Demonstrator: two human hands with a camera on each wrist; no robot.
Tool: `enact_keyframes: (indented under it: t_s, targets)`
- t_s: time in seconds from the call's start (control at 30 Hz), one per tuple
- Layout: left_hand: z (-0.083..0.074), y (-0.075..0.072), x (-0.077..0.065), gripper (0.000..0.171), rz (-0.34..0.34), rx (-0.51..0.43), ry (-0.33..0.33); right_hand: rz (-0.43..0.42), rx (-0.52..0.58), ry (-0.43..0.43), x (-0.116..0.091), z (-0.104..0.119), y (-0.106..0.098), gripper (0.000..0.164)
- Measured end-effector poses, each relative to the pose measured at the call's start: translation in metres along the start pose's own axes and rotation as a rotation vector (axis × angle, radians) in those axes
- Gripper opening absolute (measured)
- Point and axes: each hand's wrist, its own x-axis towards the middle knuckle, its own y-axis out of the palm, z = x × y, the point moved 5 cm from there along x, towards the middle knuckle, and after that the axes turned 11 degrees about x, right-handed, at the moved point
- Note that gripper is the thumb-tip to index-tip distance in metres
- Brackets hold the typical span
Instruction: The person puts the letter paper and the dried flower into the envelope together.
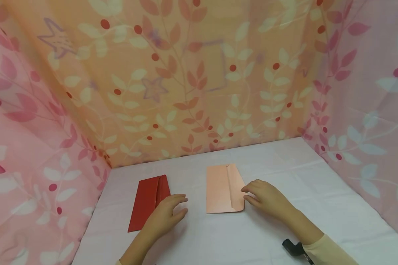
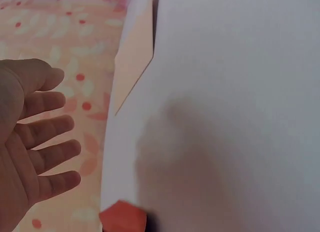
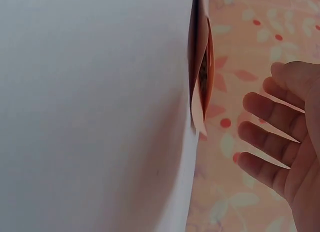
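Note:
A red envelope (image 1: 142, 206) lies on the white cloth to the left in the head view, its side flap facing up. My left hand (image 1: 164, 217) is over its right edge, fingers loosely extended to the right and holding nothing. To the right of it lies a pale pink envelope (image 1: 217, 189), also flap side up. My right hand (image 1: 268, 197) is at its right edge, the fingertips close to the flap; whether they touch, I cannot tell. In the right wrist view the pink envelope (image 3: 198, 66) gapes at one side, with something dark inside, and the right hand (image 3: 285, 127) appears apart from it.
The white-covered table (image 1: 199, 239) is bordered by an orange leaf-patterned curtain (image 1: 192, 81) behind and pink curtains on both sides. A black device (image 1: 292, 247) sits by the right sleeve (image 1: 328, 252).

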Motion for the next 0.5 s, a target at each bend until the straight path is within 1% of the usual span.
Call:
enact_keyframes:
  t_s: [0.1, 0.17, 0.23, 0.33, 0.43, 0.5]
  targets:
    - [0.014, -0.010, -0.010, 0.032, -0.021, -0.008, -0.042, -0.031, -0.036, -0.012, -0.009, -0.004, -0.009, 0.022]
    - [0.023, -0.016, -0.017, 0.033, -0.035, 0.007, -0.058, -0.036, -0.052, -0.011, -0.015, -0.007, -0.013, 0.022]
    - [0.029, -0.021, -0.024, 0.034, -0.049, 0.017, -0.061, -0.042, -0.063, -0.010, -0.020, -0.011, -0.017, 0.022]
    - [0.038, -0.028, -0.034, 0.035, -0.070, 0.040, -0.046, -0.061, -0.077, -0.011, -0.029, -0.017, -0.024, 0.022]
    - [0.047, -0.033, -0.044, 0.035, -0.084, 0.054, -0.039, -0.074, -0.100, -0.030, -0.038, -0.023, -0.032, 0.024]
    - [0.056, -0.036, -0.052, 0.034, -0.092, 0.072, -0.048, -0.077, -0.115, -0.045, -0.045, -0.026, -0.036, 0.025]
